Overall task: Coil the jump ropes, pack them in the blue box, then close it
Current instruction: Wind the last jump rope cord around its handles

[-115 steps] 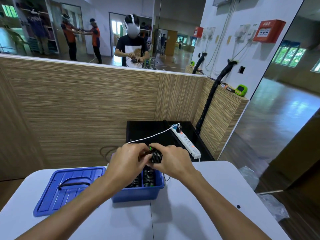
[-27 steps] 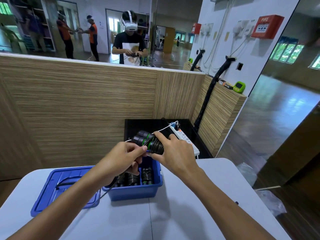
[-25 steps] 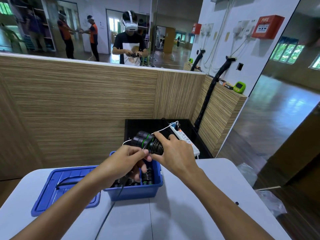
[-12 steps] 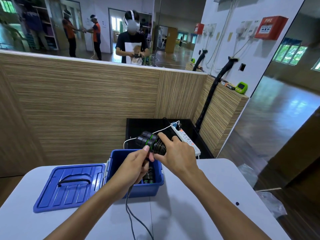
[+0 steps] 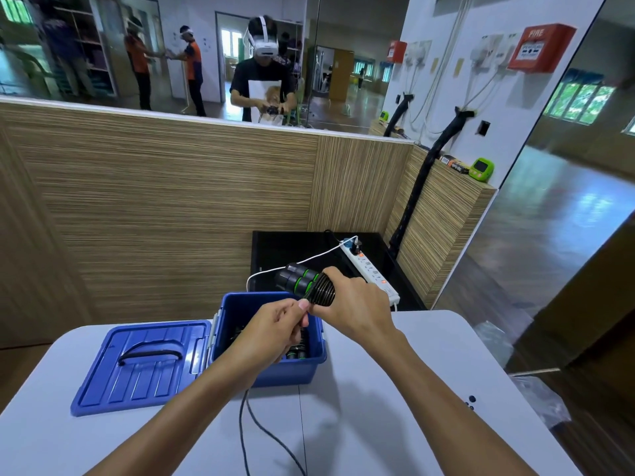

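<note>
Gripping the paired jump rope handles (image 5: 304,285) in the right hand (image 5: 354,309), raised above the blue box (image 5: 292,369) so the cord (image 5: 247,427) trails free toward 6 o'clock for winding. Pinching that cord in the left hand (image 5: 275,333) just below the handles, probably to feed tidy loops. Packed ropes already inside the box; lid (image 5: 144,364) lying flat at 9 o'clock, leaving the opening clear.

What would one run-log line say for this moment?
right hand: grips rope handles | left hand: pinches black rope | blue box: open, ropes inside | lid: flat beside box
</note>
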### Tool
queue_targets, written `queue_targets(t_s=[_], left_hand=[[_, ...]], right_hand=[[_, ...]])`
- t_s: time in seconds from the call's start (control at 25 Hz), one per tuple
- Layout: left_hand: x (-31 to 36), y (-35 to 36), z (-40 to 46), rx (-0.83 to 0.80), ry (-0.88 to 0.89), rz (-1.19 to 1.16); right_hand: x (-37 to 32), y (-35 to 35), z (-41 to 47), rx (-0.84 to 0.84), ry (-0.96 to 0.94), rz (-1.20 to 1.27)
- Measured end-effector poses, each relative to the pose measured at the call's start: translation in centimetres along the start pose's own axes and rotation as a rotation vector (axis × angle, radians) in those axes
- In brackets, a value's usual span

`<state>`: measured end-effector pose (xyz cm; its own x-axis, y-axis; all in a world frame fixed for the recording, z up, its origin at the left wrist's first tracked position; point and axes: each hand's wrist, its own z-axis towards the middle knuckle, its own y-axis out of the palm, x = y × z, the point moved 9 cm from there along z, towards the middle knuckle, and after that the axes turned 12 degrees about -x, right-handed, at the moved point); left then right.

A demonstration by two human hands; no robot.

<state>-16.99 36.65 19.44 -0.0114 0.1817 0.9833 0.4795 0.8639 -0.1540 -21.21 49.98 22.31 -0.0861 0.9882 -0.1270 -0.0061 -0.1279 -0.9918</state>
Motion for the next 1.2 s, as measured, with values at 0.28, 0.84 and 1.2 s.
queue_targets(t_s=[0.28, 0.84, 1.2], left_hand=[[-1.8, 0.0, 0.1, -0.032, 0.058, 0.099], [-4.0, -3.3, 0.0, -0.065, 0.136, 0.522], [2.7, -1.3, 1.3, -0.272, 0.644, 1.679]], right_hand=[[-0.1, 0.4, -0.6, -0.035, -0.062, 0.108], [-4.5, -0.4, -4.1, -0.271, -0.453, 0.3], [-5.0, 1.9, -5.6, -0.373, -0.438, 0.082]])
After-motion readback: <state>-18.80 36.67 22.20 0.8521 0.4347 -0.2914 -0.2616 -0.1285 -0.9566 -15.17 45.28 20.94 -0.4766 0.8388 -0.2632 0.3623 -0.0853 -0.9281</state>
